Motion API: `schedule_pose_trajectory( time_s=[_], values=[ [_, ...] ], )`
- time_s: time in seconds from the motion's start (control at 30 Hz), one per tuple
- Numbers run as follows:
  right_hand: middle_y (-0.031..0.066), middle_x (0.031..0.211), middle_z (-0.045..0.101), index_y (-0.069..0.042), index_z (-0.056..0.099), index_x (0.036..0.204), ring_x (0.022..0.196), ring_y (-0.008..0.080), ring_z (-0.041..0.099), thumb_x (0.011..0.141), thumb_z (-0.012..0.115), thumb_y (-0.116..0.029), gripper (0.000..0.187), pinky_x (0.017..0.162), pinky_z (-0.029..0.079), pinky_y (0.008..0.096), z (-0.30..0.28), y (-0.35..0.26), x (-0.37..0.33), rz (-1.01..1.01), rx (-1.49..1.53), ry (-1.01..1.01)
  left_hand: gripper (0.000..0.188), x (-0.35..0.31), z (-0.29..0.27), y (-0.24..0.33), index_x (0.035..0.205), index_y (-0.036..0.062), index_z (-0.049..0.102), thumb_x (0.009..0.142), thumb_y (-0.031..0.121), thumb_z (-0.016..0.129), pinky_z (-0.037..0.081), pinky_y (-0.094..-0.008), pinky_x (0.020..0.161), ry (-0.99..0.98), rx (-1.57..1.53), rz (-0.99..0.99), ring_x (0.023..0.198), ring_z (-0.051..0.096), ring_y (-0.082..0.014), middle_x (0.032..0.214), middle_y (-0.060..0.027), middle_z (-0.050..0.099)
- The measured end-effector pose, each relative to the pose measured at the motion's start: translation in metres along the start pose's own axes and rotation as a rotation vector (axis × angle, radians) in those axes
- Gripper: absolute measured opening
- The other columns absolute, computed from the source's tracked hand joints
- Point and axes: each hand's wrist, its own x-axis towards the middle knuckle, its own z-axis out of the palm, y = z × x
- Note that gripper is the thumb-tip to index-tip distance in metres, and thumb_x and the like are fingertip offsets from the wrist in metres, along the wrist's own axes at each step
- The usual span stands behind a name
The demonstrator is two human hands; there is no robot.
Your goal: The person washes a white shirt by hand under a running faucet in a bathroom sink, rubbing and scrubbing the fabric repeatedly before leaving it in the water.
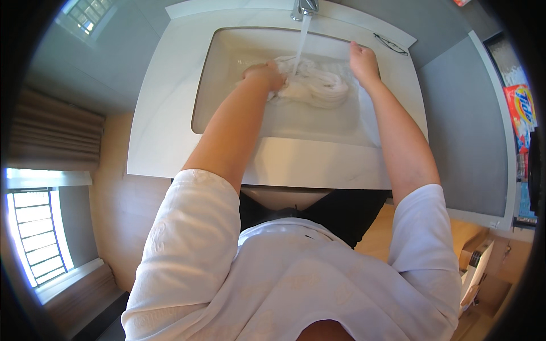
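A bunched white cloth [321,88] lies in shallow water in the white sink [227,40]. Water [302,42] runs from the chrome faucet [309,7] onto the cloth. At the cloth's left end, my left hand [264,75] is closed on it, its fingertips partly hidden by the folds. My right hand [363,61] is a closed fist with the thumb on top, raised over the sink's right side and apart from the cloth. Whatever lies inside that fist, if anything, is hidden.
Dark-framed eyeglasses [391,44] rest on the white countertop [162,108] at the back right. Grey panelling [466,136] stands to the right, with an orange packet [518,113] beyond it. A barred window [37,236] is at the lower left.
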Motion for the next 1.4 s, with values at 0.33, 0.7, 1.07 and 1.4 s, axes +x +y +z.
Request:
schedule_pose_trajectory(
  time_s=[0.33, 0.7, 1.07, 1.4],
  values=[
    [0.0041, 0.085, 0.053, -0.006, 0.061, 0.104, 0.058, 0.0119, 0.042, 0.097, 0.052, -0.029, 0.026, 0.045, 0.032, 0.0296, -0.031, -0.034, -0.007, 0.434, 0.565, -0.422, 0.075, -0.005, 0.002, 0.002, 0.15, 0.0101, 0.038, 0.095, 0.06, 0.05, 0.044, -0.0519, 0.107, 0.014, 0.021, -0.021, 0.136, 0.051, -0.0341, 0.149, -0.0148, 0.05],
    [0.0097, 0.103, 0.062, -0.004, 0.064, 0.111, 0.063, 0.0116, 0.045, 0.085, 0.043, 0.007, 0.035, 0.052, 0.04, 0.0295, -0.045, -0.047, -0.053, 0.24, 0.721, -0.292, 0.075, -0.004, 0.004, -0.003, 0.15, 0.0098, 0.037, 0.096, 0.06, 0.048, 0.045, -0.05, 0.106, 0.057, 0.032, -0.012, 0.135, 0.052, -0.0333, 0.149, -0.0132, 0.051],
    [0.0008, 0.07, 0.054, -0.009, 0.061, 0.077, 0.057, 0.0139, 0.046, 0.087, 0.063, -0.035, 0.027, 0.054, 0.039, 0.0317, -0.032, -0.007, -0.032, 0.295, 0.624, -0.436, 0.074, -0.01, 0.001, 0.003, 0.149, 0.0108, 0.039, 0.096, 0.06, 0.051, 0.044, -0.0511, 0.106, 0.046, 0.026, -0.029, 0.136, 0.05, -0.0358, 0.148, -0.0159, 0.051],
    [0.0173, 0.057, 0.057, 0.0, 0.057, 0.06, 0.055, 0.0324, 0.053, 0.096, 0.056, -0.045, 0.058, 0.059, 0.045, 0.0447, -0.02, -0.036, -0.032, -0.155, -0.096, -0.099, 0.072, -0.007, 0.003, 0.008, 0.147, 0.0113, 0.042, 0.095, 0.06, 0.052, 0.044, -0.0507, 0.107, 0.085, 0.025, 0.002, 0.136, 0.051, -0.0347, 0.149, -0.0148, 0.051]
  ],
)
